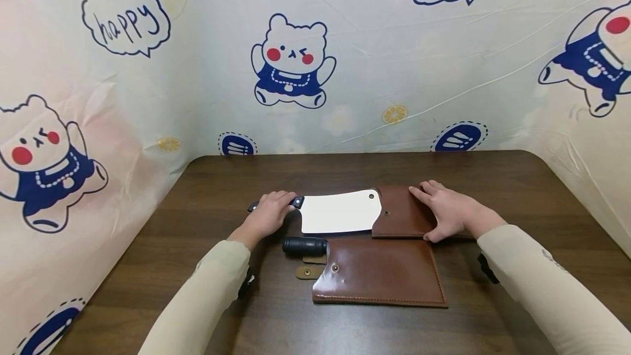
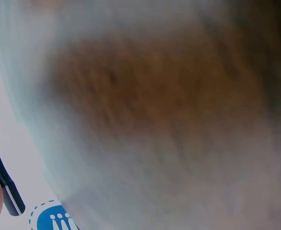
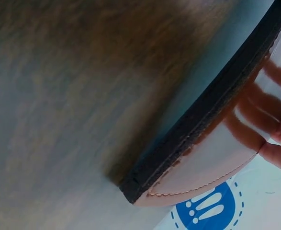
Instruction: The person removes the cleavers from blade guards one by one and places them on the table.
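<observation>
My left hand grips the black handle of a cleaver on the far side. Its broad pale blade points right, and the hole near its end shows. That end meets the mouth of a brown leather sheath; I cannot tell whether any of the blade is inside. At the sheath's right end my right hand holds it, thumb at the near edge and fingers spread towards the far edge. In the right wrist view, fingertips touch the glossy leather. The left wrist view catches only part of the cleaver handle.
Nearer me lies a second brown leather sheath, with a ribbed black handle sticking out on its left. A tan strap with a snap lies beside it. Behind the wooden table hangs a printed cloth.
</observation>
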`<state>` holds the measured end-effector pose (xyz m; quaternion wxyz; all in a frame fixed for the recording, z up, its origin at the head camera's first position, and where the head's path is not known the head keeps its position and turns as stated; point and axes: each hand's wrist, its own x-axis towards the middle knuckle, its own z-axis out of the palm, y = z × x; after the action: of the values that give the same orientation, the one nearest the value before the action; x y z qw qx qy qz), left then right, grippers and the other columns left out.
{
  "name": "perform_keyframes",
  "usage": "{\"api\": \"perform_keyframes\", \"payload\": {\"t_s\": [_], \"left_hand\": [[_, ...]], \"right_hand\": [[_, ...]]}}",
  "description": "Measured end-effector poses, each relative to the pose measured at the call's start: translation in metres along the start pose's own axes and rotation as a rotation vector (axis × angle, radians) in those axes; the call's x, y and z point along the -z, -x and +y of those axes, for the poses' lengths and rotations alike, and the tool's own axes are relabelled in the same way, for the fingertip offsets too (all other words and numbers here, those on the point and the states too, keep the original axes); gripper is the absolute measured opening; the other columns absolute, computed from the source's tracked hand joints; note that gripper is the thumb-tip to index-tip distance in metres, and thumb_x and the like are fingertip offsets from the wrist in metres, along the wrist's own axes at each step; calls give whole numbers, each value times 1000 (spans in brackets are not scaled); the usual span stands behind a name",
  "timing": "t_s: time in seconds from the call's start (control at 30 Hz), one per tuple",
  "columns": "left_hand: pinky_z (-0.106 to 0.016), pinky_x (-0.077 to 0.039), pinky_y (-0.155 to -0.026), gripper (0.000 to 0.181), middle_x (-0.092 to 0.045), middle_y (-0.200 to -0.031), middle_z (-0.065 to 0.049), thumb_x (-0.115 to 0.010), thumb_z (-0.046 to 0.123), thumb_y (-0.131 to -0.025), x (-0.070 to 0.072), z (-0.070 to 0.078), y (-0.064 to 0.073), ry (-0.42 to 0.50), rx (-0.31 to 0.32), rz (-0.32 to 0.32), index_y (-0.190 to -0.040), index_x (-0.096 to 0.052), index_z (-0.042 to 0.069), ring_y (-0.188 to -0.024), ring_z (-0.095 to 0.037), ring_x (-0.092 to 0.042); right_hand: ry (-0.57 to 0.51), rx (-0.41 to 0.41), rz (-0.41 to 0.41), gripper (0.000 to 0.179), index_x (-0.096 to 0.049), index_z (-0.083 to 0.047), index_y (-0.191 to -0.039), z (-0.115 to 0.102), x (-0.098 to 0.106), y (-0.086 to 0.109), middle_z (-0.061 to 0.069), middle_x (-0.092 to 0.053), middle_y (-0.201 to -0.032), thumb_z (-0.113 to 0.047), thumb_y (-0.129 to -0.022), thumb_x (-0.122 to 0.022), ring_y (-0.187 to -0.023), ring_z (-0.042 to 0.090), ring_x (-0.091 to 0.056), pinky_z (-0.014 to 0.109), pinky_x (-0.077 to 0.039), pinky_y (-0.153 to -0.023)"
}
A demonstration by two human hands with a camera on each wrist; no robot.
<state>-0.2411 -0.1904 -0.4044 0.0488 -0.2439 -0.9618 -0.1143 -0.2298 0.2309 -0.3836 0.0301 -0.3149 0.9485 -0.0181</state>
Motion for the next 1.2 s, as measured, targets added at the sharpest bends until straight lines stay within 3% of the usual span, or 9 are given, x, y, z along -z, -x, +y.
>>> {"api": "perform_keyframes", "payload": {"t_s": [0.77,1.2], "left_hand": [[-47,-38,-97,33,-60,-118,-11,-52,19,-95,2,-7,7,5,1,30,-125,-54,6,-110,-29,-54],[-48,-37,-99,35,-59,-119,-11,-52,19,-95,6,-10,12,5,30,23,-127,-53,6,-112,-29,-53]], "right_hand": [[-17,8,15,99,-35,2,-139,3,-1,7,31,-39,-133,-46,-63,-76,-124,47,-35,53,-42,-93],[-16,-13,4,99,-36,1,-139,6,-1,9,33,-38,-134,-49,-63,-76,-124,53,-34,55,-40,-94]]}}
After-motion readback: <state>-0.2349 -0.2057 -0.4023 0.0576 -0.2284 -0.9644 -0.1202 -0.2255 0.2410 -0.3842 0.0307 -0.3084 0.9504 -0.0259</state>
